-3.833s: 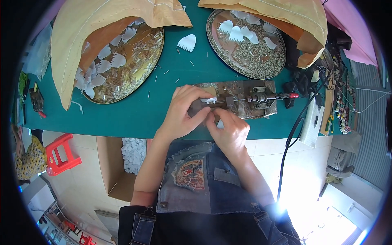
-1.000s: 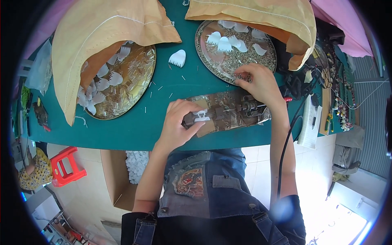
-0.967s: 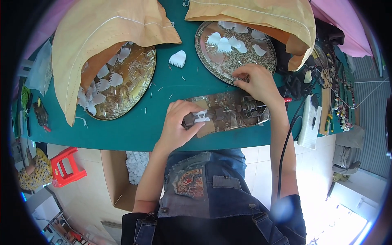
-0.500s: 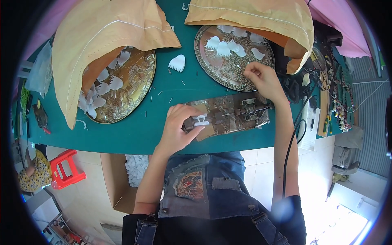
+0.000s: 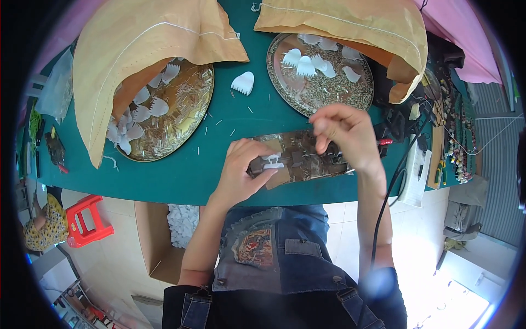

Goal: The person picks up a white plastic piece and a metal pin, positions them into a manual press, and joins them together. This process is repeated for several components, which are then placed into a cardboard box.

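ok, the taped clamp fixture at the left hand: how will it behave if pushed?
The clamp fixture looks like a long, low, rigid block, so it would probably slide on the green table rather than tip. Its red-tipped handle, jutting past the right hand, suggests that end is likely heavier. The shiny wrapping may make it slippery.

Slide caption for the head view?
Left hand clasping a brown jig with a white part; right hand hovering over the jig.

- Looks like a small assembly workshop
- Has a green workbench [image 5: 137, 182] bearing a clamp fixture [image 5: 298, 159]
- Shows thin pins [image 5: 167, 140] and white toothed pieces [image 5: 306, 66] on round trays [image 5: 210, 100]
- Has a cardboard box [image 5: 153, 241] of white parts [image 5: 182, 223] below
- Includes pliers [image 5: 439, 169] at right
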Demonstrator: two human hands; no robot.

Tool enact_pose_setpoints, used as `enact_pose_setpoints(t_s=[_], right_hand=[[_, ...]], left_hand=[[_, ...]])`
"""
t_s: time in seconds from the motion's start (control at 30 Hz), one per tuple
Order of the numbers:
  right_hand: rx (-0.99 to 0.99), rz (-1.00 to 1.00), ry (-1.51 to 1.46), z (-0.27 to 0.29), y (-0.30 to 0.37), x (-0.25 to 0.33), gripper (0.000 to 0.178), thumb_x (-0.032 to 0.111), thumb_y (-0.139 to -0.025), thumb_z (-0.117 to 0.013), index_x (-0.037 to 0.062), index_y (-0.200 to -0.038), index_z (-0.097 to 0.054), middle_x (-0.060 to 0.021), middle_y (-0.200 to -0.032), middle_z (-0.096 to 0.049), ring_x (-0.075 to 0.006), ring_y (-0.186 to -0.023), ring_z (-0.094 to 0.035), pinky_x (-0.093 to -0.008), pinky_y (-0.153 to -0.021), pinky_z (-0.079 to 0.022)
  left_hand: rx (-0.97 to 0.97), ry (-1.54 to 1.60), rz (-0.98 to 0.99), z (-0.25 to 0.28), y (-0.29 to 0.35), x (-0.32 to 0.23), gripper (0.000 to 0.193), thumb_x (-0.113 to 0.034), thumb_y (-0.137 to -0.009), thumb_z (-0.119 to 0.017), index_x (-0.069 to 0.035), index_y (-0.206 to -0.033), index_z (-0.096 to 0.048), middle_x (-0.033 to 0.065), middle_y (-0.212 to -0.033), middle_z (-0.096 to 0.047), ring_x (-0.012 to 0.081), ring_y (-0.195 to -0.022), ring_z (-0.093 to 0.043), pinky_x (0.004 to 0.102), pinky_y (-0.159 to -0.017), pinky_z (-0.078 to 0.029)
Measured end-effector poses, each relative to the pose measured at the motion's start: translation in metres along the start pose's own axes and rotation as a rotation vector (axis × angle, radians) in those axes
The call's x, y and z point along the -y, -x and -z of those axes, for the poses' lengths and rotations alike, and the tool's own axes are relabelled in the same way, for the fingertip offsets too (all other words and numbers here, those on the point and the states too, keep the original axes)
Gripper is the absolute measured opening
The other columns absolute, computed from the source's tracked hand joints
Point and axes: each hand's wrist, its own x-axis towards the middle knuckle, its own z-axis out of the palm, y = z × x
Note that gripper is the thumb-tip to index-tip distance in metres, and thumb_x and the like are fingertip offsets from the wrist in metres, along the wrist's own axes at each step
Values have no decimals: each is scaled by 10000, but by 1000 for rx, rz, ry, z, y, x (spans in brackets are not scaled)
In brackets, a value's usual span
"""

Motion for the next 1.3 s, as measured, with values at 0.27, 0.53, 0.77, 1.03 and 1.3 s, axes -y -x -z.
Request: enact_pose_setpoints(t_s=[0.27, 0.53, 0.77, 1.03, 1.3], right_hand=[[144, 28, 413, -39, 2, 4, 98, 13, -937, -706, -28, -1017, -745, -49, -829, -707, -59, -647, -601, -224, -588, -487], [176, 307, 800, -50, 7, -14, 55, 75, -844, -712, 66, -881, -752, -75, -841, -625, -279, -751, -622, -391, -738, -468], [145, 326, 848, -57, 12, -21, 62, 85, -854, -714, 77, -896, -759, -77, -860, -614, -277, -860, -612, -393, -795, -424], [85, 309, 909, -59, 17, -23, 58, 87, -857, -728, 79, -912, -742, -78, -874, -631, -289, -876, -613, -408, -797, -428], [35, 331, 869, -57, 19, -25, 47, 72, -860, -730, 72, -907, -736, -72, -863, -657, -282, -857, -635, -409, -779, -427]], left_hand=[[-32, 24, -18, -1, -2, -2, 335, -113, -720, -857, -87, -1012, -695, 51, -1016, -711, 272, -984, -622, 404, -941, -420], [-34, 24, -10, -3, 2, 2, 321, -134, -717, -860, -89, -972, -671, 46, -988, -690, 272, -969, -610, 394, -917, -423], [-55, 49, -41, -4, 0, 0, 287, -96, -723, -839, -100, -939, -651, 36, -947, -659, 262, -918, -600, 383, -879, -416], [-66, 43, -25, -4, 0, -1, 274, -100, -729, -833, -103, -926, -643, 33, -938, -664, 260, -922, -601, 382, -879, -418], [-68, 46, -18, -3, 0, -2, 280, -93, -729, -832, -101, -940, -648, 35, -943, -671, 264, -932, -600, 387, -889, -419]])
